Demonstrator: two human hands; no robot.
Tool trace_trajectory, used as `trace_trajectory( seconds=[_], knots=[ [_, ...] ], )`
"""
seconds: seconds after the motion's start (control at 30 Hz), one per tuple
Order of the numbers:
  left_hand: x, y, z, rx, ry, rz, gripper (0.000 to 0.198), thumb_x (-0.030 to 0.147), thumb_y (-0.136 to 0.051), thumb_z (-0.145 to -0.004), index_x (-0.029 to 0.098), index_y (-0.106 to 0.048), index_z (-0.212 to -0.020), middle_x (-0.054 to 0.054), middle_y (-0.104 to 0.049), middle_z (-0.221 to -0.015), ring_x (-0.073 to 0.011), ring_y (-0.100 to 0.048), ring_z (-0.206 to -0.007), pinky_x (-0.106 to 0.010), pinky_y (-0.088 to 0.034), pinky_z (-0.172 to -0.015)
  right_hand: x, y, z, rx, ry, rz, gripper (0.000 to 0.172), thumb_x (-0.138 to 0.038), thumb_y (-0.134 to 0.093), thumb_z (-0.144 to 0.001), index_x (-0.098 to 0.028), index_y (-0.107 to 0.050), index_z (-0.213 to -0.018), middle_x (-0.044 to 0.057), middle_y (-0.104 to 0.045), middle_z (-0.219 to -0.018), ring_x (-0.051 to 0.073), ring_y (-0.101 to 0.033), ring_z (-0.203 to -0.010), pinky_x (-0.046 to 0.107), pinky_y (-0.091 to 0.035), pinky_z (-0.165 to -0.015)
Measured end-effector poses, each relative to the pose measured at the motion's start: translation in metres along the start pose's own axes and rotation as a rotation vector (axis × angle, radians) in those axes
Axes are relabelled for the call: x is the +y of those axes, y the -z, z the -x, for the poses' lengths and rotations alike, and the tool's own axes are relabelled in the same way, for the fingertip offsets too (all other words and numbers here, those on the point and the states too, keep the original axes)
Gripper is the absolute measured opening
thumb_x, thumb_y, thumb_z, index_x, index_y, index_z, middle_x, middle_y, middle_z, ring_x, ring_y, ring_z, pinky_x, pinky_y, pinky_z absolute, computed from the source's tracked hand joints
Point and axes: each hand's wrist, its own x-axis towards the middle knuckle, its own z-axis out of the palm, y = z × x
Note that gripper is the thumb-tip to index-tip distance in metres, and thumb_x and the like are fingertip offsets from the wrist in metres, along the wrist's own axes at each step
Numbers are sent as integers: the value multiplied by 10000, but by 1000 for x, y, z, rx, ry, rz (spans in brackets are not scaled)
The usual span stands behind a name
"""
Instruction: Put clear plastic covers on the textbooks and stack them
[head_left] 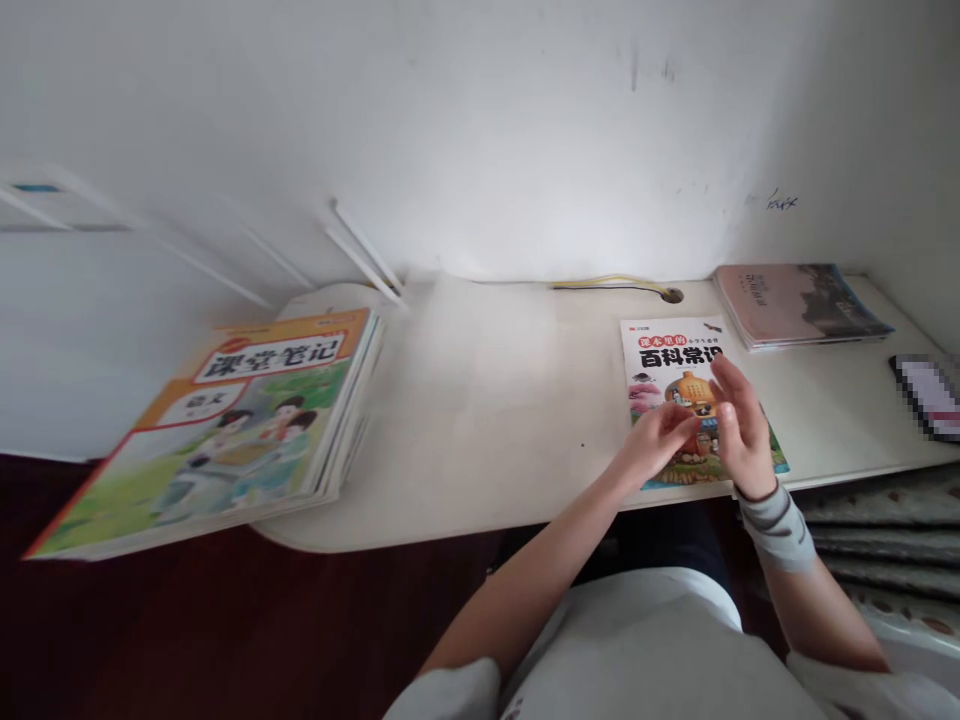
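Observation:
A magazine-sized book (637,345) with a white top, black title characters and a colourful picture lies flat near the front edge of the desk. Both hands hover above its lower half and cover part of the cover. My left hand (656,440) has its fingers loosely bent and a little apart from the thumb, with nothing visible in it. Close beside it, my right hand (744,435) is raised with fingers stretched and thumb apart, also holding nothing. A grey cuff (780,528) wraps the right wrist.
On the left, a stack of workbooks (247,420) overhangs the rounded edge of the white desk (480,430). Another book pile (799,305) stands at the back right, near a blurred-out phone (930,395). Yellow cables (611,283) run along the wall into a desk hole.

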Motion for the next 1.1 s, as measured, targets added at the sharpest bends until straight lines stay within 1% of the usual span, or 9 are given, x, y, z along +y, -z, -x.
trace_trajectory(
  seconds=[0.1, 0.2, 0.27, 0.4, 0.47, 0.67, 0.83, 0.97, 1.1],
  knots=[
    [-7, -5, -4, -40, -46, -217, 267, 435, -572, -786, 169, -572, -809, -34, -635, -751, -164, -614, -700, -268, -472, -640, 23, 22, -3, 35, -57, 372, 463, -434, -355, -906, -164, -449, -1271, 159, -428, -1364, 272, -387, -1276, 478, -370, -1011],
    [-13, -4, -7, -60, -60, -378, 225, 394, -520, -819, 176, -576, -830, -50, -646, -811, -164, -621, -706, -258, -475, -606, 55, 49, 0, -104, -216, 772, 434, -471, -372, -889, -132, -595, -1042, 204, -546, -1216, 326, -479, -1172, 528, -373, -965],
    [-15, 0, -10, -72, -41, -394, 241, 399, -496, -833, 173, -576, -857, -51, -646, -804, -160, -624, -696, -258, -481, -606, 72, 59, 7, -231, -283, 842, 422, -464, -355, -898, -140, -610, -988, 188, -596, -1138, 307, -541, -1095, 513, -397, -939],
    [-12, 3, -15, -110, 16, -335, 300, 450, -500, -826, 167, -581, -882, -56, -641, -830, -167, -636, -710, -258, -488, -586, 72, 65, 13, -246, -262, 695, 488, -516, -334, -893, -145, -584, -1090, 180, -586, -1184, 282, -530, -1134, 477, -413, -950],
    [-7, 1, -18, -99, 22, -254, 338, 496, -515, -810, 169, -585, -859, -66, -640, -869, -182, -638, -753, -257, -491, -582, 56, 66, 11, -218, -218, 532, 534, -532, -321, -894, -144, -547, -1183, 179, -533, -1275, 274, -469, -1216, 472, -382, -999],
    [11, -8, -25, -78, -39, 178, 432, 573, -535, -779, 169, -598, -917, -52, -646, -839, -190, -622, -805, -292, -500, -680, -1, 56, 4, -449, 6, -28, 544, -477, -293, -927, -230, -312, -1411, 65, -339, -1459, 204, -292, -1346, 418, -260, -1111],
    [18, 1, -19, -104, -43, 389, 527, 606, -553, -750, 138, -598, -989, -63, -645, -854, -188, -617, -806, -270, -481, -656, -12, 33, 6, -458, 7, -38, 564, -424, -427, -901, -264, -281, -1422, 57, -225, -1507, 221, -181, -1384, 450, -229, -1118],
    [20, 3, -15, -109, -27, 405, 506, 596, -606, -710, 141, -605, -932, -39, -629, -784, -162, -602, -737, -259, -471, -627, -10, 30, 8, -447, -1, -44, 567, -433, -444, -892, -268, -296, -1414, 66, -238, -1502, 234, -191, -1381, 466, -230, -1116],
    [18, -1, -15, -74, 42, 418, 425, 533, -663, -686, 148, -589, -850, -1, -582, -694, -120, -568, -631, -249, -452, -598, -7, 37, 10, -390, -20, -68, 580, -438, -409, -905, -271, -233, -1432, 82, -280, -1482, 228, -265, -1357, 438, -343, -1066]
  ],
)
